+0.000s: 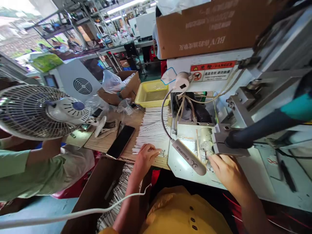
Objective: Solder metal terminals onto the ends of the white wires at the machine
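My left hand rests at the near end of a layer of thin white strips spread over the wooden table. Its thumb and fingers are drawn together close to some tiny parts; what they pinch, if anything, is too small to tell. On the right, my right hand reaches under the metal head of a bench machine. Those fingertips are closed at the work point, and whatever they hold is hidden there. A lamp on a bent neck hangs between both hands and lights the white machine plate.
A black phone lies left of the strips, beside a fan. Behind stands a yellow basket. Below left, an open carton holds many strips. A white cable crosses in front. Another person's sleeve shows at left.
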Tool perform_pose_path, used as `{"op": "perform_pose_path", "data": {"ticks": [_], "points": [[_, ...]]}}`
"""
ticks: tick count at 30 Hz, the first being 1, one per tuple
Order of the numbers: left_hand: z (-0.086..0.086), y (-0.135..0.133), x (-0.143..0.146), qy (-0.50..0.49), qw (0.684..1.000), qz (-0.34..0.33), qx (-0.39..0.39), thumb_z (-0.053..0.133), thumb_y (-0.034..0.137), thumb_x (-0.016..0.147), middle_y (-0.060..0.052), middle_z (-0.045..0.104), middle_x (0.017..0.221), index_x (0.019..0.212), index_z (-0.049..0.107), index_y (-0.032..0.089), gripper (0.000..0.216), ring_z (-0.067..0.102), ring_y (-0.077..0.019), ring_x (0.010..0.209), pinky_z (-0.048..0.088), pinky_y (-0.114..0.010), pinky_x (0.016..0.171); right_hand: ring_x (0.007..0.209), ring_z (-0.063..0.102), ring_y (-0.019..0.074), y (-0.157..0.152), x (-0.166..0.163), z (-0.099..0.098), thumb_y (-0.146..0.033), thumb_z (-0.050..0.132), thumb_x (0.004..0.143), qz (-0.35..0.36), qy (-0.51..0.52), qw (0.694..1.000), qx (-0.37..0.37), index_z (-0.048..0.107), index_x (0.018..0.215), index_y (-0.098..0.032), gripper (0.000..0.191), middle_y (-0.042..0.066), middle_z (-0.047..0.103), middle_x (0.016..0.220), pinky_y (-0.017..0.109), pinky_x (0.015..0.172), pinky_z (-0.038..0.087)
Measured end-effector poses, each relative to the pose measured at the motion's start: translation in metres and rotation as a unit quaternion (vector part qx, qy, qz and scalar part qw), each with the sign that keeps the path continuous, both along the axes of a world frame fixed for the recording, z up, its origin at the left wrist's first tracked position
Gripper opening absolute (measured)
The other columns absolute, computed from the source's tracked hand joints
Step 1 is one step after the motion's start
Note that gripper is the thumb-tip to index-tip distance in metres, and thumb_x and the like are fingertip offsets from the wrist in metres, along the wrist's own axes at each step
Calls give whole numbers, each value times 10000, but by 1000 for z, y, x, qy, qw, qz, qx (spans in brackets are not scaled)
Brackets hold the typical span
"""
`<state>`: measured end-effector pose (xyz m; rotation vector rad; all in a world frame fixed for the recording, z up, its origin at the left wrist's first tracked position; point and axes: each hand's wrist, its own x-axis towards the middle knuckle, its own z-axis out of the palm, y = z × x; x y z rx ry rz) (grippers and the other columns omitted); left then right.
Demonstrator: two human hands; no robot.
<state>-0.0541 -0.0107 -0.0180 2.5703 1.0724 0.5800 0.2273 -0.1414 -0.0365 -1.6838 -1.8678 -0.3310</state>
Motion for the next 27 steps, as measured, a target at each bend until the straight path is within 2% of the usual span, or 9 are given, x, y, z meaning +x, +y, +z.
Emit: {"op": "perform_pose_path", "data": {"ticks": [4, 6, 8, 10, 12, 15, 19, 23, 27], "points": [[0, 7, 7, -28, 999, 15, 7, 552, 245, 877, -48, 591, 890, 987, 686, 213, 177, 551, -171, 880, 492, -300, 797, 689, 575, 209, -4, -2, 1, -174, 490, 880, -48, 12, 996, 67, 613, 671, -198, 243, 65, 579, 656, 331, 694, 447], [-3, 15, 14, -20, 998, 32, 45, 542, 235, 880, -58, 593, 902, 976, 671, 192, 167, 551, -185, 884, 484, -328, 813, 590, 556, 172, -9, -4, 4, -195, 530, 866, -106, 71, 987, 93, 617, 698, -184, 190, 47, 590, 626, 296, 609, 438], [-8, 26, 19, 5, 996, 41, 74, 549, 214, 872, -68, 603, 925, 960, 653, 179, 141, 549, -208, 901, 474, -357, 825, 527, 544, 141, -16, -5, 8, -224, 562, 856, -146, 189, 967, 88, 633, 734, -178, 149, 25, 603, 599, 263, 553, 436], [-11, 37, 22, 13, 996, 37, 81, 543, 192, 871, -68, 614, 930, 916, 635, 177, 103, 552, -212, 900, 473, -350, 811, 517, 560, 129, -23, -4, 10, -271, 591, 845, -151, 351, 922, 61, 651, 776, -178, 130, 17, 628, 613, 241, 540, 464], [-10, 47, 21, -10, 997, 27, 69, 503, 180, 891, -52, 616, 887, 876, 608, 178, 106, 565, -187, 854, 474, -310, 772, 555, 594, 141, -29, -1, 8, -320, 616, 831, -136, 494, 858, 38, 657, 809, -172, 156, 34, 659, 674, 245, 566, 506], [-2, 54, 19, -61, 996, 22, 62, 445, 187, 919, -31, 602, 819, 888, 580, 176, 139, 574, -151, 781, 466, -261, 711, 575, 613, 156, -34, 2, 4, -354, 661, 793, -145, 582, 799, 43, 647, 819, -167, 190, 49, 671, 695, 257, 561, 526], [10, 39, 33, -77, 995, -6, 68, 413, 162, 912, -57, 625, 897, 973, 611, 177, 207, 592, -159, 816, 474, -267, 716, 524, 580, 133, -34, 0, 5, -355, 652, 799, -123, 581, 804, 0, 633, 827, -165, 193, 32, 645, 638, 220, 469, 479], [10, 6, 71, -66, 988, -121, -67, 410, 98, 866, -59, 658, 950, 953, 669, 200, 292, 613, -174, 863, 496, -286, 760, 397, 482, 100, -26, -6, 14, -361, 541, 877, -41, 586, 802, -109, 615, 921, -164, 215, -34, 528, 479, 207, 405, 410], [1, -19, 107, -76, 966, -183, -165, 400, 165, 901, -50, 661, 861, 866, 701, 204, 306, 607, -167, 770, 500, -304, 758, 348, 402, 86, -17, -14, 20, -381, 515, 884, -17, 587, 792, -170, 606, 790, -162, 255, -63, 413, 403, 206, 369, 343]]}}
